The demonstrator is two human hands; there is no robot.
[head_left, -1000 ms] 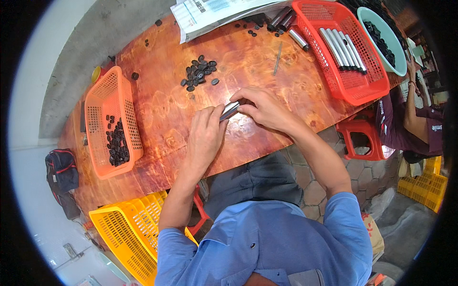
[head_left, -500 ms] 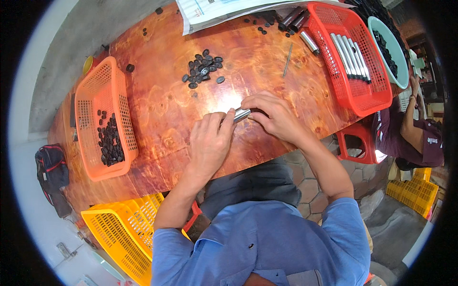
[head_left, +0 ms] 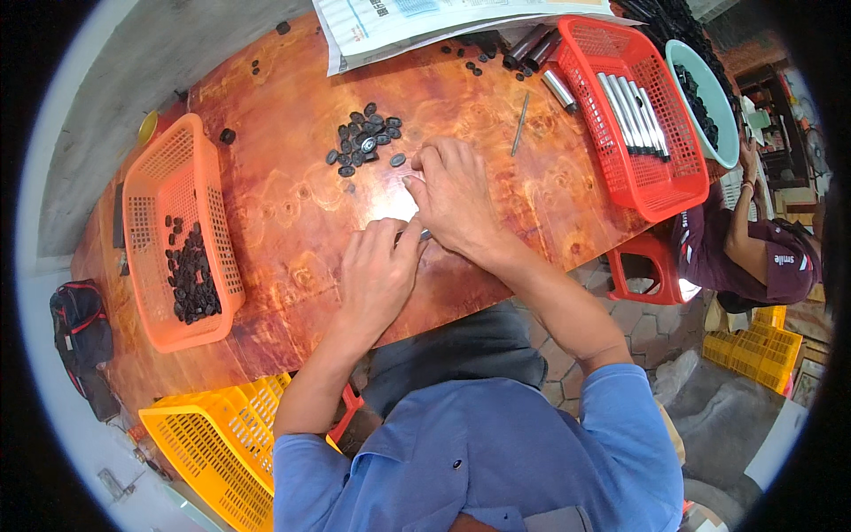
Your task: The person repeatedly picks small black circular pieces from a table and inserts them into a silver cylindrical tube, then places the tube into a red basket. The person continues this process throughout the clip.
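At the centre of the frame, the left hand [head_left: 377,275] and right hand [head_left: 454,197] are meeting over the desk [head_left: 292,204], fingers pinching closed around a small metal tube [head_left: 424,236], mostly hidden. It looks stiff, light and slippery; gripping near each end seems wisest. Black caps [head_left: 363,142] are lying just above.

Light: bright, even daylight, no hard shadows.
Glare: soft sheen on the varnished desk [head_left: 292,204] and white paper [head_left: 417,22].
Distortion: strong fisheye, desk edges bowed, black corners.
Focus: sharp centre, softer toward the rim.
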